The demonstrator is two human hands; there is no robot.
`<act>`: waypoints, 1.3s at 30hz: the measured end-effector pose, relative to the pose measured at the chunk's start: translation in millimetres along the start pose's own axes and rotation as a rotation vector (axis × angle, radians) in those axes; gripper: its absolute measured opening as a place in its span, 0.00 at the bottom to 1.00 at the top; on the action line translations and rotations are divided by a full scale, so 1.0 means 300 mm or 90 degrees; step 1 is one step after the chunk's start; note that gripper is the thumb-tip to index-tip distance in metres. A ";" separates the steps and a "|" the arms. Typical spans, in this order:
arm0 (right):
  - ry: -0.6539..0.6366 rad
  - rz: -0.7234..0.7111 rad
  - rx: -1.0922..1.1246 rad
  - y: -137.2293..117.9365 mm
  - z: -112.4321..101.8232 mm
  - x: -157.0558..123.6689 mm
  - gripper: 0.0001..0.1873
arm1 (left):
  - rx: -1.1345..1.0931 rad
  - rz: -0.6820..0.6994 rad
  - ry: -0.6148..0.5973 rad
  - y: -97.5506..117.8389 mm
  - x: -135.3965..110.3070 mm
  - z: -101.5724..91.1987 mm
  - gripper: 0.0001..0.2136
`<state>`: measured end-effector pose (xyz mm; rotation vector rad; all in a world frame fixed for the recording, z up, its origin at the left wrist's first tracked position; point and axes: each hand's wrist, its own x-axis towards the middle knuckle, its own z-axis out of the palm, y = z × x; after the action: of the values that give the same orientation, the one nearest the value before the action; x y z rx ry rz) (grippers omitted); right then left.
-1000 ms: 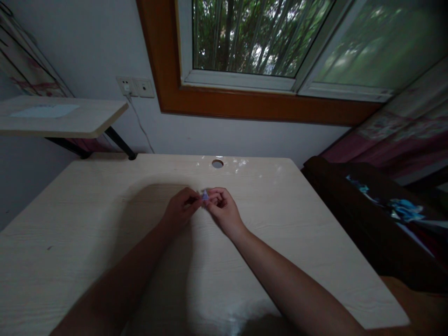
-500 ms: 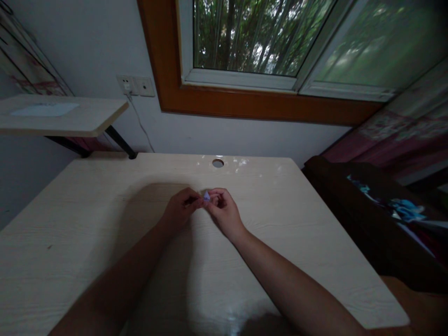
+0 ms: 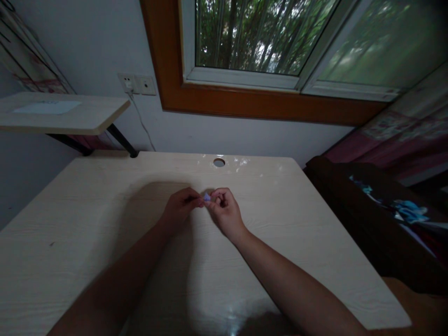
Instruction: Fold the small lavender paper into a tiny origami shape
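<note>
A tiny pale blue-violet folded piece (image 3: 206,197), likely paper, sits between my two hands just above the light wooden desk (image 3: 105,224). My left hand (image 3: 182,206) pinches its left side with curled fingers. My right hand (image 3: 224,211) pinches its right side, its fingers also curled in. Both hands meet near the desk's middle, a little toward the far edge. Most of the piece is hidden by my fingertips.
A round cable hole (image 3: 219,162) lies in the desk near the wall. A raised shelf (image 3: 70,114) with a pale sheet stands at the left, below a wall socket (image 3: 137,84). A dark wooden frame (image 3: 350,210) borders the desk's right side. A window is above.
My hands have stayed in the same spot, with only slight finger movement on the small piece. The view has shifted slightly.
</note>
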<state>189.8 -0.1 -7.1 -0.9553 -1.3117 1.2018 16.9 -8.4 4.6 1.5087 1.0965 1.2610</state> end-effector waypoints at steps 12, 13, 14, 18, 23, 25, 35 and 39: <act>0.024 -0.013 -0.043 -0.013 0.011 -0.010 0.11 | 0.057 0.023 0.042 -0.004 -0.014 0.001 0.09; 0.022 -0.016 -0.043 -0.018 0.012 -0.011 0.11 | 0.056 0.021 0.047 -0.005 -0.015 0.002 0.09; 0.020 -0.018 -0.042 -0.022 0.012 -0.011 0.11 | 0.055 0.017 0.049 -0.006 -0.016 0.003 0.10; 0.015 -0.022 -0.026 -0.032 0.015 -0.011 0.12 | 0.066 0.015 0.047 0.001 -0.016 0.004 0.10; 0.020 -0.023 -0.002 -0.016 0.014 -0.003 0.13 | 0.109 0.021 0.050 0.023 -0.009 0.006 0.09; 0.012 -0.022 0.005 -0.009 0.010 0.001 0.13 | 0.131 0.023 0.041 0.025 -0.007 0.006 0.09; 0.009 -0.021 0.036 0.003 0.004 0.010 0.19 | 0.097 0.008 0.030 0.000 -0.005 0.004 0.08; 0.009 -0.014 0.048 0.014 0.003 0.016 0.20 | 0.081 -0.009 0.026 0.001 -0.003 0.005 0.09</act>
<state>187.9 5.2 -10.2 -0.8913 -1.2547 1.2167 18.4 -9.3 4.5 1.5726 1.2307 1.2372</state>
